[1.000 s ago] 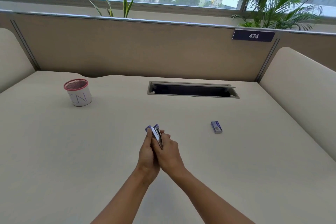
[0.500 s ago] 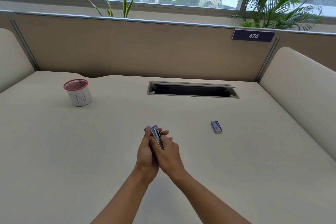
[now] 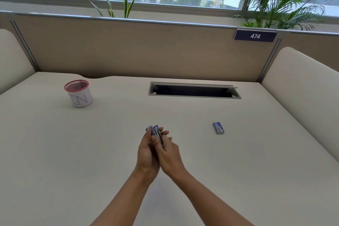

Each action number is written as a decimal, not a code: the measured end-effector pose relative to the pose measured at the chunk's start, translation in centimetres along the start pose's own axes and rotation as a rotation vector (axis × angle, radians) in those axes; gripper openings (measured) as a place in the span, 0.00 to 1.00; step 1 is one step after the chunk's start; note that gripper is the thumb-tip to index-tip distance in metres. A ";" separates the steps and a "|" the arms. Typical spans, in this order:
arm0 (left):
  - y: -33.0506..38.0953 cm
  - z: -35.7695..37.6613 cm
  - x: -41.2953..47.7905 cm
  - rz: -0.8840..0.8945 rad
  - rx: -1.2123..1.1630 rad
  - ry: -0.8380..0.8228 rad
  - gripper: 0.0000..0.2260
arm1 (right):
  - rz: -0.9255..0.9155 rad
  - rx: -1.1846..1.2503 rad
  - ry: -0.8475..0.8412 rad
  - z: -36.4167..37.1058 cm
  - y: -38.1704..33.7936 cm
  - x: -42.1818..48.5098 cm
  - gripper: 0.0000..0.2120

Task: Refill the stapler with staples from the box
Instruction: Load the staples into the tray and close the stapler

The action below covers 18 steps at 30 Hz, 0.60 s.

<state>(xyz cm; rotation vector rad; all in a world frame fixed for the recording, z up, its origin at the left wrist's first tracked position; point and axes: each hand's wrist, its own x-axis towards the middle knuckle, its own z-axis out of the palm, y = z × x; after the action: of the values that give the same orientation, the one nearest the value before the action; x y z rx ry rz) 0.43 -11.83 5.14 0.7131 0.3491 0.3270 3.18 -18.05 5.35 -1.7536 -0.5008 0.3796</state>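
Note:
A small purple stapler (image 3: pixel 156 133) is held between both hands above the middle of the beige desk (image 3: pixel 73 152). Its metal staple channel shows between the fingers, and most of its body is hidden by them. My left hand (image 3: pixel 145 152) wraps its left side with the fingers closed on it. My right hand (image 3: pixel 169 154) presses against its right side, fingertips lying along the metal part. The small blue staple box (image 3: pixel 218 127) lies flat on the desk, well to the right of both hands.
A white mesh cup with a red rim (image 3: pixel 78 95) stands at the back left. A rectangular cable slot (image 3: pixel 194 92) opens in the desk's back centre. Padded partitions rise behind and at both sides, one carrying a "474" sign (image 3: pixel 255 36).
The stapler and both hands have sunk slightly toward the desk, and the right fingers have shifted along the stapler. The staple box has not moved.

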 end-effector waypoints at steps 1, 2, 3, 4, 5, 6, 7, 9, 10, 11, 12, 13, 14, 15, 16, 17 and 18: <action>0.0 0.1 -0.1 0.002 0.001 0.009 0.17 | -0.004 -0.002 0.006 0.1 0.1 0.0 0.15; 0.0 0.2 -0.1 0.003 0.003 0.017 0.18 | -0.007 -0.006 0.012 0.1 0.1 0.0 0.15; 0.0 0.3 -0.1 0.004 0.004 0.022 0.19 | -0.010 -0.011 0.018 0.2 0.1 0.0 0.14; 0.0 0.4 -0.1 0.004 0.001 0.023 0.19 | -0.013 -0.017 0.024 0.2 0.1 0.0 0.14; 0.0 0.5 -0.1 0.003 -0.007 0.024 0.19 | -0.015 -0.024 0.028 0.2 0.2 0.0 0.13; 0.0 0.6 -0.1 0.000 -0.016 0.026 0.19 | -0.016 -0.031 0.032 0.2 0.2 0.0 0.13; -0.1 0.6 -0.1 -0.004 -0.026 0.030 0.19 | -0.016 -0.039 0.035 0.2 0.3 0.0 0.13; -0.2 0.7 0.0 -0.012 -0.047 0.039 0.19 | -0.015 -0.056 0.042 0.2 0.3 0.0 0.14; -0.2 0.6 0.0 -0.015 -0.052 0.041 0.18 | -0.016 -0.065 0.044 0.3 0.3 0.0 0.14; -0.2 0.5 0.1 -0.018 -0.054 0.042 0.18 | -0.019 -0.073 0.048 0.4 0.3 0.0 0.14; -0.3 0.4 0.1 -0.022 -0.055 0.043 0.18 | -0.021 -0.079 0.053 0.4 0.3 0.1 0.14; -0.3 0.3 0.2 -0.026 -0.056 0.043 0.18 | -0.022 -0.084 0.058 0.4 0.3 0.1 0.14; -0.4 0.3 0.2 -0.030 -0.059 0.044 0.18 | -0.023 -0.085 0.058 0.5 0.3 0.0 0.14; -0.4 0.3 0.3 -0.032 -0.062 0.045 0.18 | -0.022 -0.085 0.057 0.5 0.2 0.0 0.14; -0.4 0.3 0.3 -0.033 -0.066 0.046 0.18 | -0.022 -0.084 0.055 0.5 0.2 0.1 0.14; -0.4 0.3 0.3 -0.033 -0.072 0.046 0.18 | -0.019 -0.087 0.054 0.6 0.2 0.0 0.14; -0.4 0.3 0.3 -0.031 -0.080 0.043 0.19 | -0.020 -0.093 0.056 0.6 0.2 0.0 0.14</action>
<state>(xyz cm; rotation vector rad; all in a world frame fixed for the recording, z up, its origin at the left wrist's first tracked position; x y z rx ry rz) 0.87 -12.17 4.99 0.6221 0.3856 0.3259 2.88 -17.54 5.05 -1.8423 -0.5026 0.2967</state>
